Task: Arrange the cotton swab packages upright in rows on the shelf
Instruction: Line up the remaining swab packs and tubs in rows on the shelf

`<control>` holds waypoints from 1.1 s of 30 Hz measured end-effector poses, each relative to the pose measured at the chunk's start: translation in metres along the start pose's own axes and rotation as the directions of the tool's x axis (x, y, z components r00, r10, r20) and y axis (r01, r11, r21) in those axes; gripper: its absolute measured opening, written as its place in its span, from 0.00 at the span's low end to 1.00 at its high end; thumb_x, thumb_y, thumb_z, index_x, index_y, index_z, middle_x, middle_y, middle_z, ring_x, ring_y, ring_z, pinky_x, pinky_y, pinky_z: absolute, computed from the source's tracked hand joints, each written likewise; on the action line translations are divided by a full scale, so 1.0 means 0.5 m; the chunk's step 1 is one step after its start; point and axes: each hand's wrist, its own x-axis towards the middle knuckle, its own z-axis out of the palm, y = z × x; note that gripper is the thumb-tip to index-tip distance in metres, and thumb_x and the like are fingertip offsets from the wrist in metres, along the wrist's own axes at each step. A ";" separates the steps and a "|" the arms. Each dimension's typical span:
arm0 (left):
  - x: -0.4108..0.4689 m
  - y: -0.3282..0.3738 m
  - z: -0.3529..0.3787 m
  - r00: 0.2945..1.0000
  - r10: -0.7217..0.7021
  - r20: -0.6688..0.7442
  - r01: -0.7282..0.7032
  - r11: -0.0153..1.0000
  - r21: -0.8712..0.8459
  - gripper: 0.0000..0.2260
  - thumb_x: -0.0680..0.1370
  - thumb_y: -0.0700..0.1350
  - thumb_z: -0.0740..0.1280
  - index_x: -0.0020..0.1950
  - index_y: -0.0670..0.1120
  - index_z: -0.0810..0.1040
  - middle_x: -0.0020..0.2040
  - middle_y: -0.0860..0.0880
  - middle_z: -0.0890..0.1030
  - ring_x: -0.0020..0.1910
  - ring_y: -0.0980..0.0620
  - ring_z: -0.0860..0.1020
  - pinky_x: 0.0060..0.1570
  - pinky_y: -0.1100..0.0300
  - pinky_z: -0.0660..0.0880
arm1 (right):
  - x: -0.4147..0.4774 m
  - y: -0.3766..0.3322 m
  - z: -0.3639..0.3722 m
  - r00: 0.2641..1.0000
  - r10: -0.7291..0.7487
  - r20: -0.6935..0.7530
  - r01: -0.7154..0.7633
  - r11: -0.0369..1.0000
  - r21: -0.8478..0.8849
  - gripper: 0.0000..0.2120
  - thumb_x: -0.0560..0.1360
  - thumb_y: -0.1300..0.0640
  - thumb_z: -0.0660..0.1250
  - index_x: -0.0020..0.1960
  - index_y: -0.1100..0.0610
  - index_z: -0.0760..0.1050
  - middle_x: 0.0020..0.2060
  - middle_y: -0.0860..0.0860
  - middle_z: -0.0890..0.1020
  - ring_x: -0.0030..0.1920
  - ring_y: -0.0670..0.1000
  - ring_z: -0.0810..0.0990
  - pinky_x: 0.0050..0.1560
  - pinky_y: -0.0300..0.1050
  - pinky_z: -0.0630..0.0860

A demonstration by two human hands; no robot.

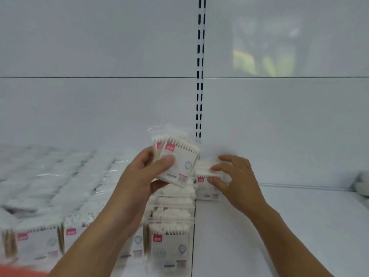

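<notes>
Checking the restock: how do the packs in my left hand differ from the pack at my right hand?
The held packs, gripped by the left hand, are off the shelf and tilted; the shelf pack stands on the shelf. The held packs are a bunch; the right hand pinches just one. Both have pink tags.

Slotted upright [200, 66] on white back panel [99, 47]

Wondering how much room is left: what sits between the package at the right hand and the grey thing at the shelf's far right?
Only bare white shelf, in the head view, from the package at the right hand to the grey thing.
</notes>
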 end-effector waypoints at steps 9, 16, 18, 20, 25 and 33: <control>0.038 -0.007 0.031 0.996 -0.015 0.087 0.010 0.998 0.060 0.19 0.69 0.44 0.71 0.59 0.43 0.79 0.51 0.47 0.86 0.48 0.50 0.85 0.46 0.60 0.82 | -0.002 -0.060 -0.089 0.956 0.264 -0.125 -0.111 0.724 0.681 0.04 0.76 0.52 0.70 0.50 0.50 0.80 0.45 0.46 0.84 0.44 0.43 0.81 0.45 0.39 0.75; 0.040 -0.024 0.058 0.989 -0.035 0.143 0.010 0.985 0.174 0.20 0.72 0.45 0.75 0.63 0.46 0.77 0.54 0.50 0.85 0.55 0.49 0.84 0.52 0.55 0.79 | -0.019 -0.088 -0.087 0.975 0.197 0.099 -0.205 0.646 0.736 0.10 0.71 0.59 0.75 0.50 0.51 0.78 0.41 0.41 0.82 0.40 0.45 0.80 0.38 0.39 0.78; 0.036 -0.024 0.063 0.984 -0.075 0.160 0.058 0.993 0.105 0.21 0.72 0.51 0.74 0.63 0.46 0.78 0.56 0.48 0.85 0.56 0.47 0.83 0.55 0.51 0.78 | -0.020 -0.086 -0.090 0.977 0.176 0.121 -0.207 0.640 0.740 0.11 0.69 0.58 0.76 0.49 0.50 0.79 0.41 0.43 0.82 0.40 0.45 0.80 0.41 0.43 0.80; 0.032 -0.024 0.070 0.981 -0.109 0.161 0.096 0.991 0.092 0.21 0.75 0.56 0.70 0.63 0.45 0.79 0.56 0.46 0.85 0.56 0.46 0.83 0.55 0.50 0.78 | -0.021 -0.089 -0.091 0.978 0.154 0.137 -0.205 0.637 0.743 0.12 0.64 0.54 0.76 0.47 0.49 0.81 0.39 0.44 0.82 0.39 0.46 0.79 0.44 0.48 0.80; 0.058 -0.002 0.041 0.989 0.016 -0.147 -0.033 0.993 -0.109 0.08 0.81 0.46 0.65 0.55 0.44 0.80 0.55 0.46 0.85 0.51 0.51 0.84 0.45 0.59 0.81 | -0.011 -0.061 -0.113 0.975 0.219 0.039 -0.171 0.625 0.762 0.09 0.64 0.56 0.77 0.43 0.48 0.82 0.36 0.45 0.83 0.38 0.46 0.80 0.45 0.42 0.78; 0.055 -0.005 0.009 0.993 0.016 -0.121 -0.026 0.996 -0.085 0.07 0.81 0.42 0.65 0.57 0.46 0.80 0.54 0.50 0.86 0.53 0.52 0.84 0.47 0.59 0.80 | -0.018 -0.022 -0.092 0.994 0.070 0.087 -0.095 0.938 0.333 0.09 0.70 0.60 0.76 0.45 0.47 0.81 0.43 0.41 0.82 0.45 0.43 0.80 0.45 0.33 0.76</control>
